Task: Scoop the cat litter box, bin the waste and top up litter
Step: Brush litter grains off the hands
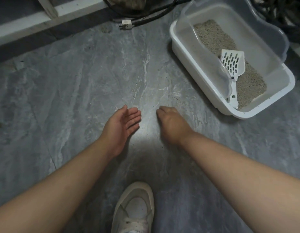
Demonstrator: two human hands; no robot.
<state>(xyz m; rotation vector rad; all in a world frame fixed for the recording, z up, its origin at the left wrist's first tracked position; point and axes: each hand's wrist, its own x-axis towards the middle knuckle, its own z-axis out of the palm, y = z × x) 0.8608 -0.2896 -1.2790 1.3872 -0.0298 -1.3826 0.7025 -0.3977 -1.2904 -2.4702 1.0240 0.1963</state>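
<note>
A white litter box (193,64) with a clear raised rim stands on the floor at the upper right. Grey-beige litter (213,37) covers its bottom. A white slotted scoop (232,63) lies in the litter, its handle pointing to the box's near corner. My left hand (122,125) hovers palm up over the floor, fingers straight and empty. My right hand (171,123) is just to its right, knuckles up, fingers curled down at the floor; whether it pinches anything is hidden. Both hands are well left of and nearer than the box.
Loose litter grains (146,91) are scattered on the grey marbled floor (70,81) ahead of my hands. A black cable with a white plug (126,25) lies at the top, by a white frame (45,19). My white shoe (134,207) is at the bottom.
</note>
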